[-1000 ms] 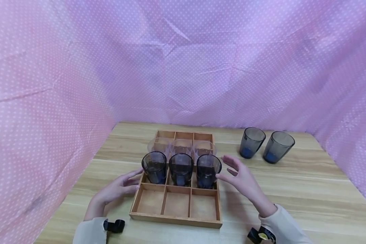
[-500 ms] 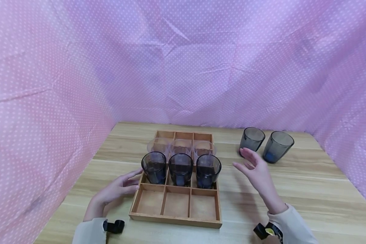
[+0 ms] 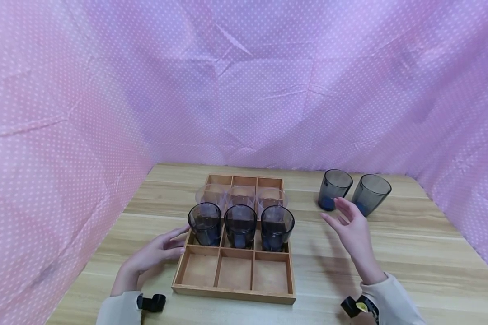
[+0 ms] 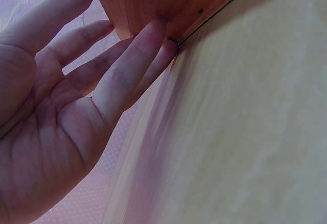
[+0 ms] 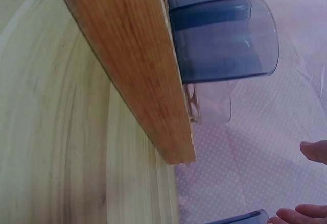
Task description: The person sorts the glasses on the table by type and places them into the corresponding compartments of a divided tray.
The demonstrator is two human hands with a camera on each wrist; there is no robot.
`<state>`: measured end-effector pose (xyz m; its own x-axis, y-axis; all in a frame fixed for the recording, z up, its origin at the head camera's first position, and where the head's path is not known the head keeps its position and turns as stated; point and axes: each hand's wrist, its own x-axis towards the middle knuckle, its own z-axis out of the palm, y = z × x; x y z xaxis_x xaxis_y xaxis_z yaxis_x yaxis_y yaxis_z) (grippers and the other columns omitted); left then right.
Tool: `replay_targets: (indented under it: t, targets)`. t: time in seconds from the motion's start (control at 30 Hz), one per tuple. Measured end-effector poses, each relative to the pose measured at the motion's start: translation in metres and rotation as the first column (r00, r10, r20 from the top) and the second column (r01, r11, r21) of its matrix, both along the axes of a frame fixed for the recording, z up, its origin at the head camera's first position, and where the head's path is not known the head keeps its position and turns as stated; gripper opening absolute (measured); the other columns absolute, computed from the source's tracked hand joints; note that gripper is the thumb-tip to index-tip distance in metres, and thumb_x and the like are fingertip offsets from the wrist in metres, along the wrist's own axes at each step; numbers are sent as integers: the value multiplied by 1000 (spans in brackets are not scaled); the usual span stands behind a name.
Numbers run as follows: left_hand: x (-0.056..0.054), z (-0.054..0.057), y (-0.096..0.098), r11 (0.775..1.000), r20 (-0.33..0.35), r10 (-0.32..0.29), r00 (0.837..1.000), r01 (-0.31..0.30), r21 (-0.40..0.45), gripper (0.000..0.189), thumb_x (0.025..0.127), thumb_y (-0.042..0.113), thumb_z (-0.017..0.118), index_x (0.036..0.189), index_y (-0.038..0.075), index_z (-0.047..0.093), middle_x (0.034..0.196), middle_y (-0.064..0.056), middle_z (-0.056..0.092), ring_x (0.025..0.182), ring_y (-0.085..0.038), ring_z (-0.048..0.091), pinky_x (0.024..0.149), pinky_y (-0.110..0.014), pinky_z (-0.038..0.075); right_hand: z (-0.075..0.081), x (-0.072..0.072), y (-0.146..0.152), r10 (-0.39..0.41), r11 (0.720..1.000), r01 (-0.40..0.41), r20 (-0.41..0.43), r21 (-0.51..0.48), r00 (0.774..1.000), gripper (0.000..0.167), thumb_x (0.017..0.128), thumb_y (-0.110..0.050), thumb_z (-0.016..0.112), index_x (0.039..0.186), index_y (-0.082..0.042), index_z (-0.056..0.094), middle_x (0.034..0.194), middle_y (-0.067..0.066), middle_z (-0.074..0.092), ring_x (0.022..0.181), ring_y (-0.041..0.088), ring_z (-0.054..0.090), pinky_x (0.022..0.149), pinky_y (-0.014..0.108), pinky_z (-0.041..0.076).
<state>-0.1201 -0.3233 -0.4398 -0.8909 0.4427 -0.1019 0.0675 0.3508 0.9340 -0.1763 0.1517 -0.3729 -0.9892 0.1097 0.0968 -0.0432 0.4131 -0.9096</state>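
My left hand (image 3: 152, 253) rests its fairly straight fingers against the left side of a wooden compartment tray (image 3: 233, 295); the left wrist view shows the fingertips touching its wall (image 4: 148, 4). Three dark tinted glasses stand upright across the tray's middle row: a left glass (image 3: 205, 225), a middle glass (image 3: 240, 228) and a right glass (image 3: 277, 228). My right hand (image 3: 355, 234) holds nothing, its fingers loosely bent and parted from the thumb. It hovers in front of two more tinted glasses, the nearer-left glass (image 3: 333, 186) and the right-hand glass (image 3: 372, 192), partly covering the latter.
Behind the tinted glasses, three clear plastic cups (image 3: 241, 194) stand in the tray. The front row of compartments (image 3: 236, 269) holds nothing visible. A wooden table (image 3: 423, 253) lies beneath, with a pink dotted cloth (image 3: 244, 113) hanging behind and at the sides.
My right hand has moved off rightward from beside the tray's right glass to the front of the two glasses at the right. The left hand and the tray stay put.
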Motion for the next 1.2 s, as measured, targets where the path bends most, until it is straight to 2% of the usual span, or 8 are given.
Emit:
replay_targets:
  t: [0.1, 0.17, 0.4, 0.53, 0.97, 1.07, 1.2]
  targets:
    - [0, 0, 0, 1000, 0, -1, 1000, 1, 4, 68, 99, 17, 55, 152, -2, 19, 155, -34, 18, 135, -57, 31, 102, -39, 49, -2, -2, 2, -31, 999, 31, -4, -7, 1000, 65, 89, -11, 70, 144, 3, 37, 149, 22, 43, 138, 32, 41, 112, 41, 39]
    - [0, 0, 0, 1000, -1, -2, 1000, 2, 4, 68, 99, 17, 55, 152, -2, 19, 155, -34, 18, 135, -57, 31, 102, -40, 48, -3, -5, 3, -56, 998, 56, -16, -13, 998, 65, 89, -11, 70, 144, 4, 38, 148, 23, 43, 139, 33, 41, 113, 46, 37]
    - [1, 2, 0, 1000, -1, 7, 1000, -7, -15, 68, 99, 19, 55, 153, -2, 19, 156, -33, 17, 135, -56, 32, 103, -45, 47, -9, -19, 10, -148, 989, 147, -54, -34, 987, 68, 86, -10, 72, 143, 6, 38, 147, 24, 44, 139, 34, 41, 114, 43, 36]
    - [1, 2, 0, 1000, 2, 14, 1000, -14, -24, 68, 99, 19, 55, 153, -1, 20, 156, -32, 18, 135, -56, 32, 103, -45, 47, -10, -29, 15, -176, 984, 174, -71, -27, 982, 69, 86, -11, 73, 143, 7, 38, 147, 25, 43, 138, 36, 42, 114, 44, 36]
    - [1, 1, 0, 1000, -3, 9, 1000, -9, -10, 68, 99, 18, 55, 153, -2, 19, 156, -33, 17, 135, -57, 31, 104, -45, 47, -10, -58, 23, -214, 968, 217, -37, 127, 976, 80, 87, -27, 72, 148, 4, 30, 150, 26, 39, 137, 41, 41, 113, 47, 37]
    - [0, 1, 0, 1000, -11, -1, 1000, 1, -4, 68, 99, 18, 55, 152, -3, 19, 155, -34, 16, 134, -58, 31, 103, -42, 48, -12, -66, 24, -222, 964, 224, -33, 143, 975, 82, 87, -29, 72, 149, 4, 29, 150, 26, 38, 136, 42, 42, 113, 48, 37]
    - [0, 2, 0, 1000, -6, 0, 1000, 0, 7, 68, 98, 17, 55, 152, -5, 18, 155, -34, 15, 134, -57, 31, 100, -28, 49, -16, -75, 25, -218, 966, 218, -15, 142, 976, 84, 87, -31, 72, 149, 4, 28, 151, 26, 38, 136, 43, 42, 113, 47, 37]
